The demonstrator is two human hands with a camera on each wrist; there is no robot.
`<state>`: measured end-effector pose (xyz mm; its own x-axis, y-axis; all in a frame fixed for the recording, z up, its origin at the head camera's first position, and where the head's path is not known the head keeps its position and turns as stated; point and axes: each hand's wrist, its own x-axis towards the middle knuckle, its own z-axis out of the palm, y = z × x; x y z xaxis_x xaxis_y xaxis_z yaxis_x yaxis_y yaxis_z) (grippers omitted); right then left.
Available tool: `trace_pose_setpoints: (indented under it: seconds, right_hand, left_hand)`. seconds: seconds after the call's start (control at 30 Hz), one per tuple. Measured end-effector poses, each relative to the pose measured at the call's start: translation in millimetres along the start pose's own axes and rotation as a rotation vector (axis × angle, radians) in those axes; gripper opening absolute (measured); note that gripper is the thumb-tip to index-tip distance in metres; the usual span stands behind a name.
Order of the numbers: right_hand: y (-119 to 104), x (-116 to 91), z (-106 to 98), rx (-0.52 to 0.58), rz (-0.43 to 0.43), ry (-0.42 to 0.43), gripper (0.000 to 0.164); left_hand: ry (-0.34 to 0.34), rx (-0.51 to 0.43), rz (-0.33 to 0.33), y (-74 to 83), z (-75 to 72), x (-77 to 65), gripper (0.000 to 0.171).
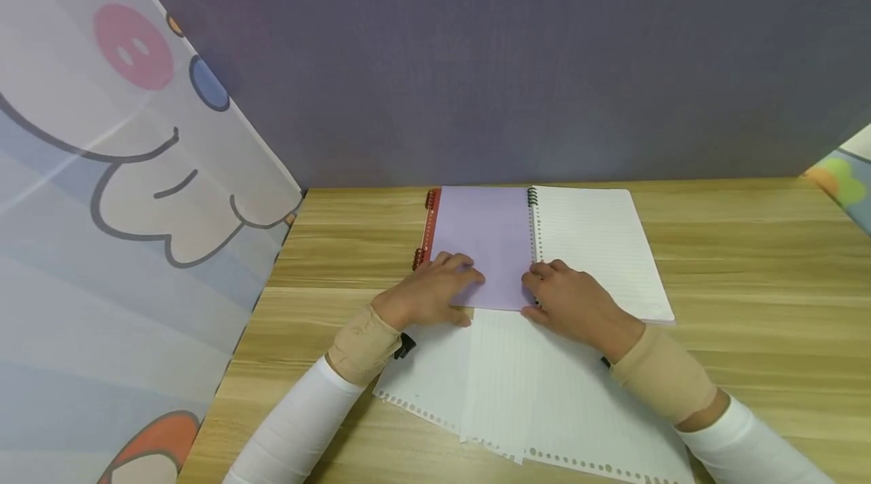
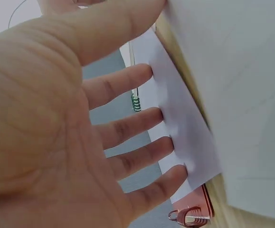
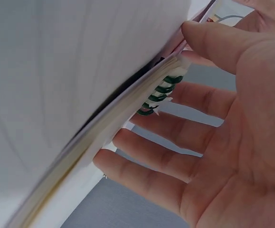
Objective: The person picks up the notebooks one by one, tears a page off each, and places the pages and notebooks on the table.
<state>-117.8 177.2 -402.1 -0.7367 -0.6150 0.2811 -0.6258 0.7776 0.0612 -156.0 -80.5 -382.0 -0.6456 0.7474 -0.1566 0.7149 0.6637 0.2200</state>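
A spiral notebook lies open on the table, its purple cover (image 1: pixel 485 234) at left and lined white page (image 1: pixel 592 231) at right. Between them runs a dark green coil (image 3: pixel 163 90). Under the purple cover, a red notebook (image 1: pixel 430 231) shows along its left edge with its own red coils. My left hand (image 1: pixel 432 289) rests its spread fingertips on the purple cover, the thumb near the lower edge. At the coil's lower end is my right hand (image 1: pixel 574 306), its extended fingers touching the white page and its thumb by the notebook's bottom edge.
Several loose lined sheets (image 1: pixel 503 386) with punched holes overlap in front of the notebooks, partly under my forearms. The wooden table (image 1: pixel 755 265) meets a dark grey panel (image 1: pixel 510 68) at its back. A cartoon-printed wall (image 1: pixel 61 265) stands on the left.
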Motion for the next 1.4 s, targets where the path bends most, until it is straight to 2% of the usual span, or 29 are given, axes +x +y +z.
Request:
trace_pose_setpoints:
  seconds: [0.23, 0.4, 0.73, 0.93, 1.17, 1.27, 1.4]
  right_hand:
    - [-2.1, 0.7, -6.8, 0.007, -0.002, -0.036, 0.028]
    - [-1.7, 0.8, -10.7, 0.028, -0.001, -0.068, 0.028]
    - [4.0, 0.4, -11.7, 0.084, -0.014, -0.058, 0.026]
    - [5.9, 1.2, -13.9, 0.123, -0.015, -0.060, 0.019]
    - [7.4, 0.9, -15.1, 0.148, -0.007, -0.062, 0.017]
    - [8.1, 0.1, -15.9, 0.167, -0.005, -0.075, 0.017]
    - [7.6, -1.6, -15.1, 0.189, -0.008, -0.094, 0.016]
  left_hand:
    - [0.094, 0.030, 0.029, -1.9, -0.6, 2.7, 0.052]
    - [0.122, 0.036, 0.045, -3.6, -1.8, 4.3, 0.048]
    - [0.175, 0.064, 0.010, -1.2, -5.2, 3.4, 0.042]
    - [0.214, 0.149, 0.001, 3.1, -11.4, 0.3, 0.036]
    - [0.276, 0.180, 0.002, -3.6, -21.2, -2.7, 0.036]
    - [0.331, 0.155, -0.001, -8.7, -25.3, -5.1, 0.039]
    - [0.463, 0.086, 0.036, -14.6, -27.4, -7.0, 0.039]
